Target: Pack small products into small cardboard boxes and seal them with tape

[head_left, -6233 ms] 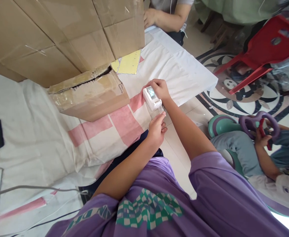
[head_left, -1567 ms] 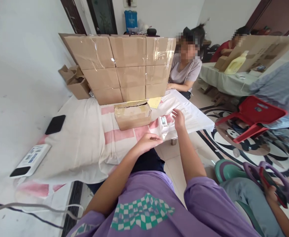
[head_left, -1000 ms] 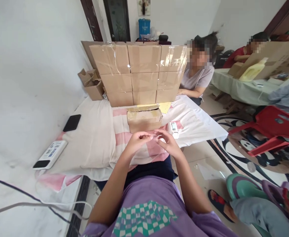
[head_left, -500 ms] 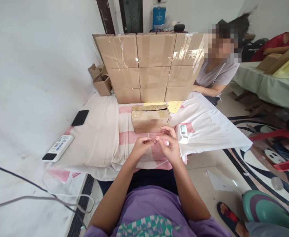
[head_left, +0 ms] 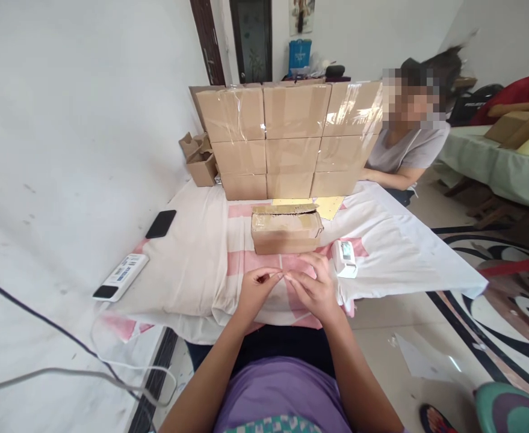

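My left hand (head_left: 259, 288) and my right hand (head_left: 313, 285) meet fingertip to fingertip above the near edge of the cloth-covered table (head_left: 192, 264). Both are pinched closed; whatever lies between the fingertips is too small to make out. Just beyond them sits a worn cardboard box (head_left: 286, 236) with its top flap slightly raised. To the right of my right hand stands a small white device (head_left: 345, 260) with a screen.
A taped wall of stacked cartons (head_left: 290, 141) rises at the back, with an opened small carton (head_left: 201, 168) to its left. A black phone (head_left: 160, 224) and a white power strip (head_left: 120, 276) lie at left. Another person (head_left: 408, 147) sits behind at right.
The view has tilted and shifted, so the scene sits lower and further right. My hands stay together at the fingertips, with the right fingers curled slightly more.
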Tool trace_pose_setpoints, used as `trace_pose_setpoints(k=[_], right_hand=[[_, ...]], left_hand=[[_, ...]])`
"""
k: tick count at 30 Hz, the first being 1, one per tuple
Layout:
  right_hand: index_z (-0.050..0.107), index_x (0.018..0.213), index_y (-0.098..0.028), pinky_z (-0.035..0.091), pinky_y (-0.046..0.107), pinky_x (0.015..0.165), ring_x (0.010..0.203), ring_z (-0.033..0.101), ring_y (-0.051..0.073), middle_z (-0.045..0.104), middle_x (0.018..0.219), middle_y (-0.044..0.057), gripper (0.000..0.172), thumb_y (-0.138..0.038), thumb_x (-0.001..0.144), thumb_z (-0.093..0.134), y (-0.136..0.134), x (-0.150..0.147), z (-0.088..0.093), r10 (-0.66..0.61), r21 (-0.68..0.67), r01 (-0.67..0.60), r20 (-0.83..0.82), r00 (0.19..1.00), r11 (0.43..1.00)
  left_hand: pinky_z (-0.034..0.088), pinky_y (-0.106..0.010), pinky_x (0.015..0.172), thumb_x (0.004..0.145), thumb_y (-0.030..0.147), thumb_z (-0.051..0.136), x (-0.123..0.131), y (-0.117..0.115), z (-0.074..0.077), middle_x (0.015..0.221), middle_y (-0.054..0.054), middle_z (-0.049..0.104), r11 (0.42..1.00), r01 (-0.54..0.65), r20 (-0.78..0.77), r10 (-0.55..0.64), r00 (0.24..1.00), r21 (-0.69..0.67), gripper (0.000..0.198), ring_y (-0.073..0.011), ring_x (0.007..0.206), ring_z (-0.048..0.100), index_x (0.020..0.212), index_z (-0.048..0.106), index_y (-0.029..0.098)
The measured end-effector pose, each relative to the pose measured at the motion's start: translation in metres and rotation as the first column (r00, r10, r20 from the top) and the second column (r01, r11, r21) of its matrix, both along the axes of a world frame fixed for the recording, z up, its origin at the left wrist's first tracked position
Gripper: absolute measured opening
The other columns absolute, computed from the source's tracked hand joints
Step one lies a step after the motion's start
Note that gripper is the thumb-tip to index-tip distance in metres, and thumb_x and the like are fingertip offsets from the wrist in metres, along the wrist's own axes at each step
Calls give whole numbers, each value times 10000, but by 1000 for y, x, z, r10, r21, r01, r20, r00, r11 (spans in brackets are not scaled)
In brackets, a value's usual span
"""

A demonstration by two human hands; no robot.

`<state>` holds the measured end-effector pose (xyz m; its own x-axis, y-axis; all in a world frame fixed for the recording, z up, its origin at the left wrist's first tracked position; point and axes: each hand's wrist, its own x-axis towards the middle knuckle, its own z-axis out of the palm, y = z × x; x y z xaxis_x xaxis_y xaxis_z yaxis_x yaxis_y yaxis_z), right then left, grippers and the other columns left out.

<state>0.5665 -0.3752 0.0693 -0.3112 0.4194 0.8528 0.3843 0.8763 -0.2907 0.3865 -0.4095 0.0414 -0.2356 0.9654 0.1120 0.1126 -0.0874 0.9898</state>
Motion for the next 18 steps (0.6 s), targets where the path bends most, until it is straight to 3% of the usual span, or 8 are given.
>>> trace_pose_setpoints(k=[3,7,12,18], right_hand=[[781,1085,-339,541,518,944,1141,587,291,654,1203,85,254,-167,910,714,-3,-10,6,38,-59,-40,-39,999,997],[796,981,-316,551,506,944,1116,622,278,672,1185,83,152,-219,942,685,-4,-28,9,104,-204,-113,-54,993,972],[720,952,-261,571,406,817,954,662,215,704,1023,61,122,-160,955,652,1,-41,8,250,-249,-277,-133,959,928],[678,967,-257,567,405,824,935,670,223,702,974,57,87,-180,963,636,11,-26,7,212,-330,-247,-140,967,911]], left_hand=[[352,-248,566,849,436,743,-9,-22,3,558,33,510,996,-80,-115,83,990,25,279,-109,547,407,940,842,191],[296,-242,551,871,425,709,-21,-48,6,542,65,342,993,-114,-177,113,978,6,285,-97,527,323,992,834,200],[278,-239,537,849,479,710,-38,-62,3,553,66,285,965,-263,-151,263,953,20,329,-94,525,308,847,809,165],[311,-239,549,824,522,728,-50,-67,-3,555,59,312,952,-305,-173,299,938,-9,356,-99,535,331,792,791,173]])
